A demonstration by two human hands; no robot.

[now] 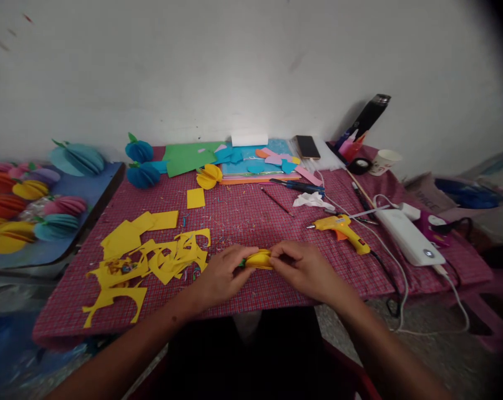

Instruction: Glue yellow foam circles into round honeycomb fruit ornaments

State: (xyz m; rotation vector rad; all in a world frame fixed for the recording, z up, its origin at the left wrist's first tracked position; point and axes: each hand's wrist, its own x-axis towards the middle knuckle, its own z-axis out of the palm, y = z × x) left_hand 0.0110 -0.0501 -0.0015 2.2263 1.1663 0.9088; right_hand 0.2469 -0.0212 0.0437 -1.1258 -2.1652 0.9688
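A small yellow folded-paper piece is held between my two hands, close to the front edge of the cloth-covered table. My left hand pinches its left end, where a bit of green shows. The fingers of my right hand are closed on its right end. Yellow paper offcuts lie to the left of my left hand. A yellow glue gun rests on its side to the right, beyond my right hand.
Green sheets, a finished yellow paper ball and blue ones stand at the back. More coloured paper balls sit on a blue surface at left. At right are a white power bank with cables, a paper cup and a phone.
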